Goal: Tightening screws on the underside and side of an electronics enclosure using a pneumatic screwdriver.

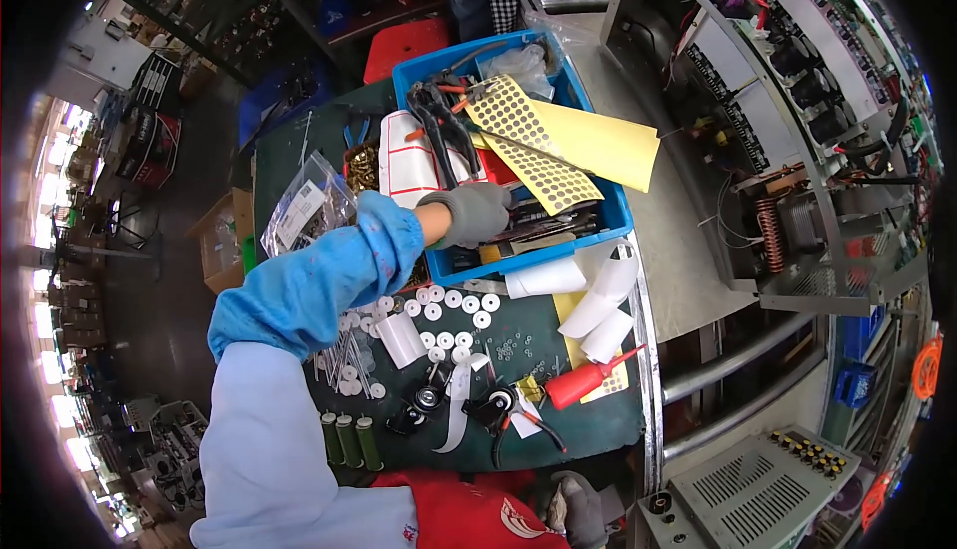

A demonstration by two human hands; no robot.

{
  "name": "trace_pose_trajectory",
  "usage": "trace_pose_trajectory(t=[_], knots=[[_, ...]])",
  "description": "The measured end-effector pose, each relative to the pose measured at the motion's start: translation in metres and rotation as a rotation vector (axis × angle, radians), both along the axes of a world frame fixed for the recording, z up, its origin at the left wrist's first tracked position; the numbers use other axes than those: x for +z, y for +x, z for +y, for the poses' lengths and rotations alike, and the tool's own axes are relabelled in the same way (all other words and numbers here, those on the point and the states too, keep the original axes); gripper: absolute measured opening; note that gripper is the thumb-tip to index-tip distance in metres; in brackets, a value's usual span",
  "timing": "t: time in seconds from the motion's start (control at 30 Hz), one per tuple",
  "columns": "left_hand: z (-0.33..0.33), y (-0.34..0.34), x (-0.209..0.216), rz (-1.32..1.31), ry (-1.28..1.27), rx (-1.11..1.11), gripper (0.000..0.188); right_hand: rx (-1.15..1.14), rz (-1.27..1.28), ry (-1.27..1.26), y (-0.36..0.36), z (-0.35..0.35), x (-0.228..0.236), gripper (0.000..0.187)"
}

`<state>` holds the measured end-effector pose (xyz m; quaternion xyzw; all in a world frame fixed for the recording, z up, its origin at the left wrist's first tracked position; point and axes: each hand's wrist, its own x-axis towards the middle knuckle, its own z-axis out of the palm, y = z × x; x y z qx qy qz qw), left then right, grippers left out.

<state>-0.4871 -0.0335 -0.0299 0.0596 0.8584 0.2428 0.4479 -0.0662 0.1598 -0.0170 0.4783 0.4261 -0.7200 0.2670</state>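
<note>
My left hand [477, 214], in a grey glove and a blue sleeve cover [319, 275], reaches into the blue bin [630, 215]. Its fingers look curled, and whatever they may hold is hidden. Just beyond it lie black-handled pliers [431, 115] and a yellow sheet of round dark stickers [513, 125], with a thin rod across the sheet. Flat dark pieces [558, 225] fill the bin's near side. My right hand [581, 509], also grey-gloved, is low beside my red apron [469, 514], below the table edge; its fingers are not clear.
White washers [454, 299], paper rolls [545, 278], tape dispensers [490, 409], a red bottle [578, 384] and green cylinders [367, 444] cover the near green mat. Left of the bin is a clear parts bag [309, 205]. An open electronics cabinet [768, 130] stands to the right.
</note>
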Motion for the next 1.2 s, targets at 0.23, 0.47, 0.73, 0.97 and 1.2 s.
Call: trace_pose_trajectory(t=[0.23, 0.47, 0.73, 0.97, 1.2], knots=[[0.014, -0.018, -0.021, 0.22, -0.335, -1.012, 0.023, -0.03, -0.033, -0.059, 0.003, 0.002, -0.008, 0.029], [0.003, -0.032, -0.034, 0.239, -0.264, -1.26, 0.01, 0.029, -0.048, -0.021, -0.01, -0.001, -0.005, 0.029], [-0.007, -0.012, -0.031, 0.262, -0.312, -1.236, 0.013, 0.12, 0.01, 0.022, -0.008, 0.002, -0.012, 0.031], [-0.008, -0.01, -0.037, 0.21, -0.156, -0.665, 0.033, 0.139, 0.005, 0.032, -0.005, 0.003, -0.021, 0.033], [0.009, -0.01, -0.032, 0.18, -0.236, -0.757, 0.036, 0.07, -0.053, -0.01, -0.011, -0.003, -0.014, 0.031]])
